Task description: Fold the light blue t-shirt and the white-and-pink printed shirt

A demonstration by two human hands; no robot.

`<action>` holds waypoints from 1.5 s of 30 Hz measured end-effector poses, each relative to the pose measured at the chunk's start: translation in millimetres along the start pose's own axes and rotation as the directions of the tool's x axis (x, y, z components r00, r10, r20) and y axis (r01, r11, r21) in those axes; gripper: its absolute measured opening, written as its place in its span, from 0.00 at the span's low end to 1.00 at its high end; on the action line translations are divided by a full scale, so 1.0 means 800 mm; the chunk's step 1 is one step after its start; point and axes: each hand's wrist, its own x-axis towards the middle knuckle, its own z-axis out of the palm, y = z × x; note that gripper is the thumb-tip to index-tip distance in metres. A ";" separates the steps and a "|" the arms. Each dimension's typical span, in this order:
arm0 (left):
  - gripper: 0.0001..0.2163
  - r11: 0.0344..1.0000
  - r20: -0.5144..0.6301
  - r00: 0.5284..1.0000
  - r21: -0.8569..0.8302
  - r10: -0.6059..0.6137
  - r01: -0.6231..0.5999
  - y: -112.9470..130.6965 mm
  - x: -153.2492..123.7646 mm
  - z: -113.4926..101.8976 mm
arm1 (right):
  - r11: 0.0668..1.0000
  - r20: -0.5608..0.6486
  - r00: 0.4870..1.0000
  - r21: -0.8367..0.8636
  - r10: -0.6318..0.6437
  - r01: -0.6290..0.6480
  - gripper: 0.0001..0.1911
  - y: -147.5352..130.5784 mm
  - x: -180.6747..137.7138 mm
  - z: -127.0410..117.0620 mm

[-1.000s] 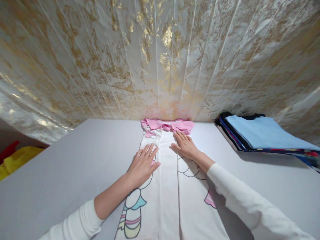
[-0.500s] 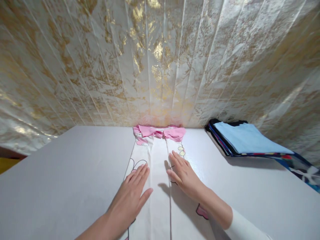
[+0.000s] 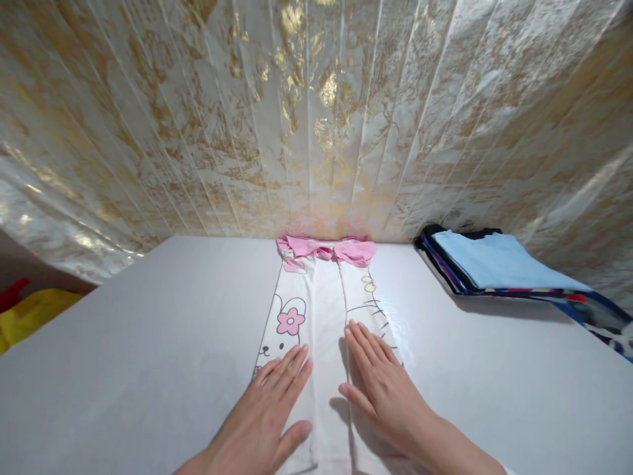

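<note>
A white garment [image 3: 329, 297] with a pink ruffled collar [image 3: 356, 251] lies lengthwise on the table, its two sides folded inward toward the middle. Cartoon faces, a pink flower and a yellow flower are printed on the folded sides. My left hand [image 3: 270, 406] rests flat on the left fold, fingers stretched out. On the right fold lies my right hand [image 3: 383, 379], palm down with its thumb apart from the fingers. Neither hand grips the cloth. The garment's near end is partly hidden by my hands and the frame's lower edge.
Folded clothes are stacked at the right rear, a light blue garment [image 3: 509, 260] on top and a dark patterned strip [image 3: 598, 316] trailing rightward. Yellow cloth [image 3: 37, 316] shows beyond the left edge of the white table [image 3: 163, 343]. A gold-patterned curtain [image 3: 316, 132] hangs behind.
Both hands have slid down the garment toward me, uncovering the pink flower and cartoon face on the left fold. The view has shifted slightly left and down.
</note>
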 end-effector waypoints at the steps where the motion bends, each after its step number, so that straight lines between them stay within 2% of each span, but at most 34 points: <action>1: 0.31 0.999 -0.016 1.000 -0.027 0.025 -0.026 0.003 -0.002 -0.001 | 1.000 0.001 1.000 0.018 -0.023 0.023 0.39 -0.004 -0.005 -0.002; 3: 0.29 0.992 -0.050 0.996 -0.099 0.076 -0.080 0.010 -0.007 -0.002 | 0.997 0.012 0.999 0.062 -0.049 0.048 0.39 -0.010 -0.015 -0.008; 5: 0.22 0.969 -0.082 0.992 -0.220 0.095 -0.110 0.017 -0.008 -0.003 | 0.991 0.013 0.997 0.118 -0.070 0.068 0.35 -0.013 -0.021 -0.020; 7: 0.13 0.928 -0.116 0.989 -0.349 0.096 -0.131 0.025 -0.003 -0.005 | 0.976 -0.014 0.993 0.185 -0.113 0.114 0.29 -0.015 -0.024 -0.032; 9: 0.09 0.901 -0.164 0.978 -0.392 0.132 -0.187 0.034 0.010 -0.008 | 0.955 -0.062 0.985 0.243 -0.159 0.169 0.27 -0.016 -0.024 -0.039; 11: 0.08 0.908 -0.172 0.959 -0.318 0.227 -0.272 0.045 0.028 -0.013 | 0.942 -0.103 0.980 0.277 -0.169 0.191 0.28 -0.014 -0.021 -0.039; 15: 0.06 0.897 -0.101 0.898 -0.074 0.429 -0.437 0.064 0.061 -0.022 | 0.954 -0.142 0.986 0.272 -0.089 0.125 0.26 0.004 -0.009 -0.026; 19: 0.06 0.852 -0.090 0.849 -0.010 0.520 -0.523 0.067 0.076 -0.025 | 0.979 -0.063 0.995 0.184 -0.077 0.087 0.22 0.023 0.001 -0.021; 22: 0.06 0.860 -0.105 0.862 -0.072 0.496 -0.504 0.064 0.080 -0.024 | 0.989 -0.003 0.997 0.129 -0.073 0.073 0.22 0.027 0.002 -0.022; 25: 0.03 0.887 -0.074 0.917 -0.231 0.393 -0.399 0.062 0.082 -0.026 | 0.993 -0.004 0.998 0.101 -0.059 0.059 0.23 0.031 0.006 -0.020; 29: 0.14 0.896 0.003 0.949 -0.328 0.316 -0.298 0.056 0.081 -0.029 | 0.999 -0.011 1.000 0.044 -0.022 0.023 0.24 0.047 0.028 -0.014; 32: 0.17 0.938 0.051 0.967 -0.262 0.250 -0.228 0.034 0.078 -0.024 | 1.000 0.003 1.000 -0.001 0.013 -0.013 0.25 0.064 0.059 -0.009; 35: 0.21 0.992 0.023 0.999 -0.126 0.032 -0.029 -0.011 0.080 -0.004 | 0.999 0.022 0.999 -0.032 0.032 -0.032 0.27 0.078 0.092 -0.001; 38: 0.24 0.985 0.006 0.986 -0.034 -0.168 0.168 -0.068 0.095 0.019 | 0.998 0.036 0.999 -0.053 0.024 -0.022 0.29 0.094 0.126 0.008; 41: 0.25 0.975 0.023 0.975 0.009 -0.221 0.221 -0.121 0.122 0.033 | 0.999 0.033 0.999 -0.052 0.005 -0.003 0.30 0.119 0.164 0.015; 45: 0.25 0.982 0.014 0.982 -0.019 -0.188 0.188 -0.182 0.170 0.038 | 0.999 -0.009 1.000 0.035 -0.029 0.030 0.27 0.159 0.223 0.022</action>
